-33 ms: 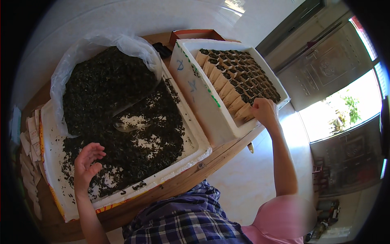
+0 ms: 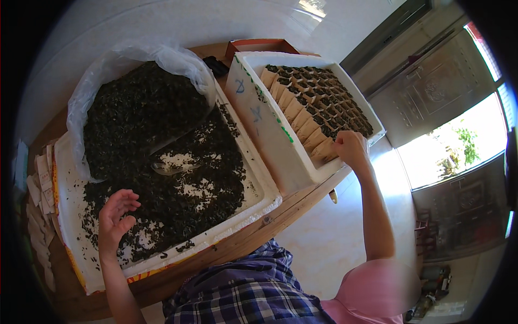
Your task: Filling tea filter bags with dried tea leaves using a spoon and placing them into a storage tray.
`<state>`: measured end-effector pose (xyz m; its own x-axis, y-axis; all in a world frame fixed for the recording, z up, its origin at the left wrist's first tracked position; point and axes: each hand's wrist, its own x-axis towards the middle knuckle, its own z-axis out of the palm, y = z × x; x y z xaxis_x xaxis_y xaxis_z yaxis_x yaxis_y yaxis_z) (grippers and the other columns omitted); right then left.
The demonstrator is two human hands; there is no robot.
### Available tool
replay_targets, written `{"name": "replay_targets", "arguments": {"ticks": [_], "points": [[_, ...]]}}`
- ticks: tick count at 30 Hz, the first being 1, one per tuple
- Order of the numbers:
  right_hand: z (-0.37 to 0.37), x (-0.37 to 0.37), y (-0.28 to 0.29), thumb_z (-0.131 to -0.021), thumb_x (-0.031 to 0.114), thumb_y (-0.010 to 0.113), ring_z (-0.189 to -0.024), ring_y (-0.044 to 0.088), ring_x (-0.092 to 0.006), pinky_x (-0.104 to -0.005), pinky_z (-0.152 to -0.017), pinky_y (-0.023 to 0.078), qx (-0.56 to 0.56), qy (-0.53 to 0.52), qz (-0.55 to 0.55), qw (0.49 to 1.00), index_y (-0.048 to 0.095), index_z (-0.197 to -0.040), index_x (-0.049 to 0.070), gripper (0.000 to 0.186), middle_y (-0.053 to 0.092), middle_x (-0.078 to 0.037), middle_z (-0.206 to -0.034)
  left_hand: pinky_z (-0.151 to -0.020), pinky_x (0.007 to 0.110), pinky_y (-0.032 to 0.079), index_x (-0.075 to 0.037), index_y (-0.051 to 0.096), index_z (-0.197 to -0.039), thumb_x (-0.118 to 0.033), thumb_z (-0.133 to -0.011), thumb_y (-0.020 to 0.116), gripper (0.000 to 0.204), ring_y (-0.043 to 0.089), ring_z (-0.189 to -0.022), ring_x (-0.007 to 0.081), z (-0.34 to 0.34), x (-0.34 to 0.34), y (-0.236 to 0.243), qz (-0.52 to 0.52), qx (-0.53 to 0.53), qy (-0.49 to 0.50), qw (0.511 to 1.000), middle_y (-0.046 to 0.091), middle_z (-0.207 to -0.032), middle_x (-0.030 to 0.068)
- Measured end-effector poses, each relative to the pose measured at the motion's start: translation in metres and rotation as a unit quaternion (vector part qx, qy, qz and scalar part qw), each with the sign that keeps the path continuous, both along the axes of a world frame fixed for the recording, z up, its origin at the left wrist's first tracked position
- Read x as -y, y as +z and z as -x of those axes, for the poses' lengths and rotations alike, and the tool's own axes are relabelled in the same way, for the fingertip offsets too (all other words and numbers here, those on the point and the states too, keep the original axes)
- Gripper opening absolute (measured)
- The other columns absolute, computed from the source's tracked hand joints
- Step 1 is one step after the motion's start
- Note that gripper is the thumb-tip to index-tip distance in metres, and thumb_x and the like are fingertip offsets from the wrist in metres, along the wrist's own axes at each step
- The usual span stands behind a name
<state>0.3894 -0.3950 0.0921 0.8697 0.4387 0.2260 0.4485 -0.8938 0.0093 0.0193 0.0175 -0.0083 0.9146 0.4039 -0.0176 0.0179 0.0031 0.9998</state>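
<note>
Over the near left part of a white foam tray (image 2: 259,204), my left hand (image 2: 116,216) is open, its fingers slightly bent and holding nothing. Loose dark dried leaves (image 2: 210,178) are spread across that tray. A large clear plastic bag (image 2: 78,119) full of the same leaves lies at its far end. My right hand (image 2: 353,148) is closed at the near right end of a white foam box (image 2: 264,127), pinching a brown paper packet (image 2: 324,151), its fingertips partly hidden. Upright rows of open paper packets (image 2: 310,102) filled with leaves stand in the box.
A clear scoop-like piece (image 2: 172,168) lies among the leaves. Flat paper packets (image 2: 43,183) are piled left of the tray. Behind the foam box are an orange-brown box (image 2: 261,45) and a black object (image 2: 216,66). The wooden table (image 2: 270,221) edge runs before me.
</note>
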Motion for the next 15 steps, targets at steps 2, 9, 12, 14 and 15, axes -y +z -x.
{"name": "replay_targets", "arguments": {"ticks": [2, 9, 12, 14, 15], "points": [[0.0, -0.005, 0.001, -0.069, 0.017, 0.065, -0.071, 0.066, -0.033, -0.0408, -0.07, 0.052, -0.07, -0.041, 0.015, 0.997, 0.069, -0.072, 0.007, 0.011, 0.067, -0.014, -0.071, -0.093, 0.034, 0.047, 0.0, 0.053, -0.129, -0.026, -0.077, 0.072, 0.061, 0.06, -0.103, 0.0199, 0.001, -0.001, -0.001, -0.002, -0.002, 0.001, 1.0, 0.061, -0.116, 0.01], [-0.011, -0.005, -0.002, -0.065, 0.017, 0.071, -0.065, 0.064, -0.0306, -0.0394, -0.064, 0.051, -0.042, 0.015, 0.054, 0.998, 0.068, -0.071, 0.005, 0.014, 0.064, -0.015, -0.067, -0.094, 0.033, 0.046, 0.0, 0.054, -0.129, -0.019, -0.076, 0.072, 0.059, 0.06, -0.104, 0.02, 0.002, -0.002, -0.002, -0.007, -0.011, -0.003, 1.0, 0.061, -0.117, 0.0108], [-0.01, -0.006, -0.003, -0.065, 0.016, 0.071, -0.064, 0.063, -0.031, -0.0397, -0.064, 0.05, -0.017, 0.022, 0.069, 0.997, 0.067, -0.07, 0.005, 0.012, 0.064, -0.015, -0.067, -0.095, 0.033, 0.046, 0.0, 0.055, -0.129, -0.018, -0.075, 0.071, 0.059, 0.06, -0.104, 0.02, 0.001, -0.003, -0.001, -0.013, -0.016, -0.003, 1.0, 0.061, -0.117, 0.0109], [-0.009, -0.007, -0.002, -0.067, 0.014, 0.07, -0.065, 0.063, -0.0307, -0.0397, -0.064, 0.05, -0.012, 0.038, 0.095, 0.995, 0.066, -0.069, 0.004, 0.011, 0.064, -0.015, -0.068, -0.095, 0.033, 0.046, 0.0, 0.055, -0.128, -0.017, -0.075, 0.071, 0.058, 0.06, -0.104, 0.02, 0.002, -0.003, -0.001, -0.016, -0.018, -0.003, 1.0, 0.061, -0.117, 0.0109], [-0.008, -0.008, -0.002, -0.067, 0.014, 0.07, -0.065, 0.063, -0.0307, -0.0397, -0.064, 0.05, -0.012, 0.038, 0.095, 0.995, 0.066, -0.069, 0.004, 0.011, 0.064, -0.015, -0.068, -0.095, 0.034, 0.046, 0.0, 0.054, -0.129, -0.021, -0.076, 0.071, 0.059, 0.06, -0.104, 0.0205, 0.003, -0.003, -0.002, -0.024, -0.023, -0.005, 0.999, 0.061, -0.117, 0.0107]]}}
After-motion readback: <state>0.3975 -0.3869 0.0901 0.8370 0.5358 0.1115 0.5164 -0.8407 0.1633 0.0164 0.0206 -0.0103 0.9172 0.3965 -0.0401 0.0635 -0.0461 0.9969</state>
